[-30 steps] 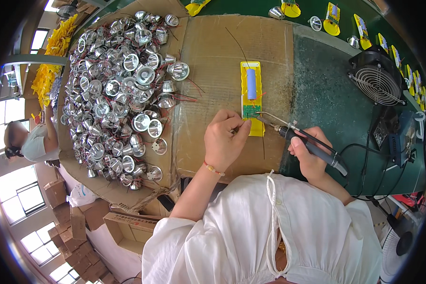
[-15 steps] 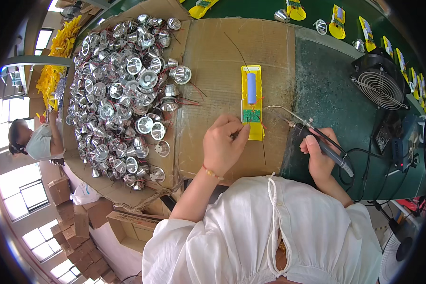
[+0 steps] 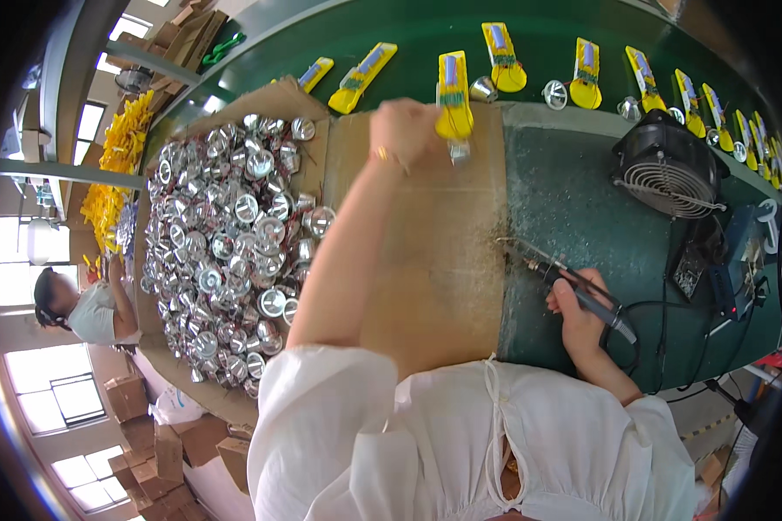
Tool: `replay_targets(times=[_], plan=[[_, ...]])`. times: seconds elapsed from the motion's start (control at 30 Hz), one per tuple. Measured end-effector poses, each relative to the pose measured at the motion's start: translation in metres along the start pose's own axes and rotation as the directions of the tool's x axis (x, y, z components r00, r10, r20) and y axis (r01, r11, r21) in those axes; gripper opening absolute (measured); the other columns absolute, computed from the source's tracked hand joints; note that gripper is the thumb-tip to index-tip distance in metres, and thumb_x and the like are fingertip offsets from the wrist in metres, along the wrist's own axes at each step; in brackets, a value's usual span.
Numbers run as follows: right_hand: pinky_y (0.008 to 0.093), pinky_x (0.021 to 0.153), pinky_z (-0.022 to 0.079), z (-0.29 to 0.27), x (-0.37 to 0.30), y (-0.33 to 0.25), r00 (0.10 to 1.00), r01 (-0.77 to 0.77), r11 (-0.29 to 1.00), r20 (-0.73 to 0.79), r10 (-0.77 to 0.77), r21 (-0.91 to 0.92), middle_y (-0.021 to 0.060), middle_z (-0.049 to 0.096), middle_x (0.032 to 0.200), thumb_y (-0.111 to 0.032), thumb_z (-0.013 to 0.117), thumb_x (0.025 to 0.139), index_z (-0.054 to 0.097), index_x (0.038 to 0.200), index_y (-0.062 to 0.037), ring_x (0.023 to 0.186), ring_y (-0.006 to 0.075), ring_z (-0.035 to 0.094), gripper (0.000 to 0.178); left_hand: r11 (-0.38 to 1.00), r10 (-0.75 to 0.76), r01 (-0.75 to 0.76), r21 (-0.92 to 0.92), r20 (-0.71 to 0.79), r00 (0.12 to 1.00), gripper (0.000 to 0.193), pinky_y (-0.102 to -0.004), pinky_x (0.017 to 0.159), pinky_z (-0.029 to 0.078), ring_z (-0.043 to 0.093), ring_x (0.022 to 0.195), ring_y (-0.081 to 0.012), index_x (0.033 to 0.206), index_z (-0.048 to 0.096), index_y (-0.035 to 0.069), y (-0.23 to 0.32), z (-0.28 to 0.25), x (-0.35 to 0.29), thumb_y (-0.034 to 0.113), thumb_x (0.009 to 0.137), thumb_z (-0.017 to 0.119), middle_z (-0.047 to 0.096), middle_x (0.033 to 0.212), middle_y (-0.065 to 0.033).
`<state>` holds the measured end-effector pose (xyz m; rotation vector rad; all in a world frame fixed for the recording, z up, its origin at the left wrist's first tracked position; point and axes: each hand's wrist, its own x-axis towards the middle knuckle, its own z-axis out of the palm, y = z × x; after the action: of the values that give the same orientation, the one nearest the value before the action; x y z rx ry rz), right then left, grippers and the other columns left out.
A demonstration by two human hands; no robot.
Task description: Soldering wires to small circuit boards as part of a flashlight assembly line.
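Observation:
My left hand point(image 3: 401, 128), slightly blurred, reaches to the far edge of the cardboard. Its fingers close on the left side of a yellow flashlight housing point(image 3: 455, 124), which carries a purple cylindrical battery and a green circuit board. A silver reflector cup point(image 3: 460, 154) sits just below the housing's rounded end, also blurred. On the right, my right hand point(image 3: 579, 306) grips a soldering iron point(image 3: 593, 306) by its dark handle. The iron's tip points left, over the border between cardboard and green tabletop. A thin bent metal tube runs alongside the iron.
Silver reflector cups point(image 3: 226, 247) with wires fill the left side. Yellow housings point(image 3: 586, 78) line the green surface at the back. A black fan point(image 3: 669, 165) and a soldering station point(image 3: 728, 286) stand right. A person point(image 3: 87, 304) works at far left beside yellow parts point(image 3: 117, 156).
My left hand has moved from the middle of the cardboard to its far edge. The housing that lay there is gone from that spot. My right hand keeps holding the soldering iron.

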<state>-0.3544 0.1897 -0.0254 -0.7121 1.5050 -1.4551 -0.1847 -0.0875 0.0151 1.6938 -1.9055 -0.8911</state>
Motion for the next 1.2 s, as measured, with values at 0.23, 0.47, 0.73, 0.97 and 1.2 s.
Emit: replay_targets(times=[0.23, 0.47, 0.73, 0.97, 1.2], plan=[[0.0217, 0.05, 0.046, -0.002, 0.003, 0.008, 0.99, 0.128, 0.984, 0.036, -0.134, 0.12, 0.0079, 0.059, 0.066, -0.004, 0.063, 0.079, 0.052, 0.085, 0.0008, 0.056, 0.0096, 0.056, 0.014, 0.656, 0.028, 0.145, 0.74, -0.216, 0.976, 0.049, -0.0405, 0.082, 0.045, 0.053, 0.103, -0.0287, 0.112, 0.054, 0.015, -0.048, -0.041, 0.099, 0.029, 0.068, 0.07, 0.052, 0.11, -0.0132], [0.0225, 0.05, 0.045, -0.001, 0.004, 0.007, 0.995, 0.09, 0.996, 0.035, -0.089, -0.015, 0.0077, 0.058, 0.066, -0.006, 0.061, 0.081, 0.051, 0.087, -0.0002, 0.056, 0.0103, 0.055, 0.013, 0.759, 0.291, -0.151, 0.633, -0.122, 0.949, 0.044, -0.0408, 0.074, 0.049, 0.057, 0.091, -0.0319, 0.107, 0.054, 0.01, -0.033, -0.04, 0.018, 0.027, 0.069, 0.066, 0.052, 0.1, -0.0148], [0.0201, 0.051, 0.043, 0.003, 0.003, 0.003, 0.995, 0.096, 0.995, 0.007, -0.097, 0.005, 0.0068, 0.057, 0.066, -0.011, 0.061, 0.083, 0.052, 0.09, 0.0002, 0.055, 0.0089, 0.053, 0.016, 0.902, 0.265, -0.191, 0.387, -0.146, 0.953, 0.058, -0.0384, 0.067, 0.049, 0.056, 0.084, -0.0306, 0.114, 0.049, 0.01, -0.022, 0.004, -0.197, 0.031, 0.066, 0.071, 0.047, 0.101, -0.0141], [0.0196, 0.05, 0.043, 0.007, -0.003, 0.0, 0.993, 0.113, 0.993, 0.042, -0.113, -0.013, 0.0067, 0.057, 0.066, -0.012, 0.06, 0.083, 0.051, 0.089, -0.0005, 0.055, 0.0083, 0.052, 0.016, 0.827, 0.341, -0.115, 0.551, -0.328, 0.881, 0.035, -0.0392, 0.083, 0.042, 0.05, 0.097, -0.0285, 0.106, 0.058, 0.01, -0.068, -0.059, -0.194, 0.007, 0.071, 0.061, 0.051, 0.105, -0.0109], [0.0208, 0.051, 0.044, 0.009, -0.02, -0.01, 0.985, 0.151, 0.988, 0.09, -0.147, -0.035, 0.0073, 0.058, 0.067, -0.01, 0.061, 0.082, 0.052, 0.088, 0.0005, 0.055, 0.0092, 0.054, 0.015, 0.59, 0.411, -0.256, 0.766, -0.013, 0.911, 0.009, -0.0471, 0.1, 0.024, 0.035, 0.124, -0.0282, 0.074, 0.067, 0.012, -0.074, -0.072, -0.16, 0.02, 0.075, 0.064, 0.056, 0.113, -0.0052]])
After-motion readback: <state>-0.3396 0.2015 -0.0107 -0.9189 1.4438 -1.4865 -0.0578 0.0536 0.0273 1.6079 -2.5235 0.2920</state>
